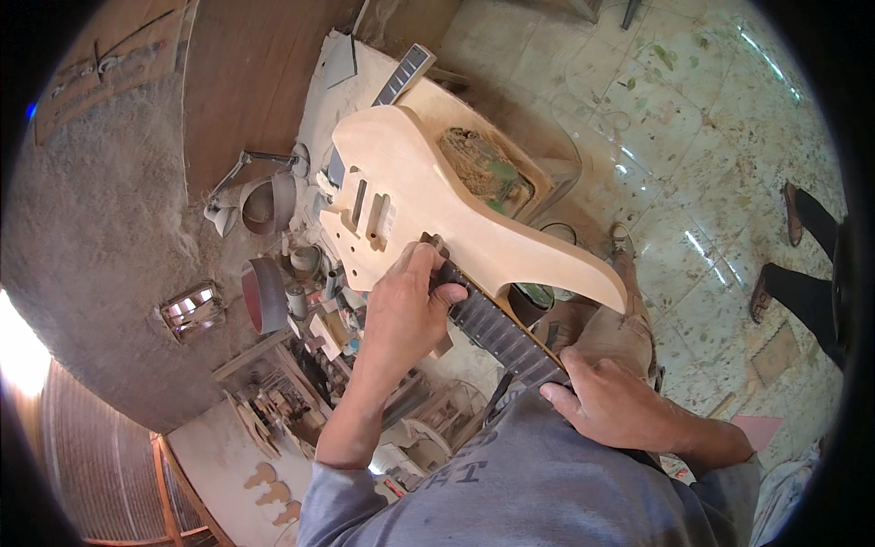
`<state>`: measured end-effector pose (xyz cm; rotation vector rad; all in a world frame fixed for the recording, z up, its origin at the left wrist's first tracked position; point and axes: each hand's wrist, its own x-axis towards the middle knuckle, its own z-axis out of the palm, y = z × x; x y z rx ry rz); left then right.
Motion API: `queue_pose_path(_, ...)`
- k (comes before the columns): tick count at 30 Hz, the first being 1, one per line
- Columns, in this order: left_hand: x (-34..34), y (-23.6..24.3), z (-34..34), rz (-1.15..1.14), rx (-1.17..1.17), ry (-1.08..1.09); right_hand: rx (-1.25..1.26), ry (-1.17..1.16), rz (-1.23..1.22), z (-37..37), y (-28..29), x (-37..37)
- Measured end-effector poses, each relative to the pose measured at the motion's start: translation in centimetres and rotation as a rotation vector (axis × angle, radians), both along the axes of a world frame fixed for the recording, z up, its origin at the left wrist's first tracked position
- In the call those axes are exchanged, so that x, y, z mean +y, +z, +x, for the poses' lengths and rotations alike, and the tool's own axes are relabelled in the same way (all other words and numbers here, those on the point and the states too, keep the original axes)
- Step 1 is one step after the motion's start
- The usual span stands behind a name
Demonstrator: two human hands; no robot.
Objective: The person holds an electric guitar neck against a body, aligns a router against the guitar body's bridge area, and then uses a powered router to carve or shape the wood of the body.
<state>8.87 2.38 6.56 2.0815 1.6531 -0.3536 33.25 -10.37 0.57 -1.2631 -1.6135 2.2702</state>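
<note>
A pale unfinished electric guitar body (474, 228) lies in front of me, its routed cavities toward the left and one long horn pointing right. Across its inner cutaway runs a dark fretted guitar neck (506, 337), slanting down toward my chest. My left hand (406, 305) is closed round the neck's end at the body, thumb on the fretboard and fingertips by the joint. Lower down, my right hand (611, 401) wraps the neck from the right, with the thumb on its near side. Both palms' undersides are hidden, and so is the neck's far end.
Another fretted neck (404, 75) sticks out beyond the body. A dusty brown lump (474, 159) lies on the wooden bench behind it. Left are a jointed lamp (239, 173), curved bands (262, 294) and a cluttered shelf (283, 392). Another person's legs (802, 273) stand at far right.
</note>
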Motion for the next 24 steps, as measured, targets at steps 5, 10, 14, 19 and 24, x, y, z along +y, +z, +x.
queue_pose_path(5, 1.0, 0.7, 0.8, -0.098, 0.089, 0.04, 0.225, -0.137, 0.092, -0.6, -3.2, -0.9)
queue_pose_path(10, 1.7, 0.7, 0.9, -0.088, 0.084, -0.023, 0.261, -0.087, 0.036, -0.7, -3.3, 0.1)
queue_pose_path(14, 2.0, 1.2, 1.6, -0.141, 0.155, 0.007, 0.335, -0.063, 0.024, -0.3, -3.3, 1.1)
queue_pose_path(19, 2.0, 1.3, 2.3, -0.109, 0.214, -0.02, 0.422, -0.101, 0.019, -1.5, -5.7, 0.2)
queue_pose_path(24, 1.9, 1.2, 2.2, -0.1, 0.232, 0.018, 0.339, -0.076, 0.005, -1.2, -4.5, 0.6)
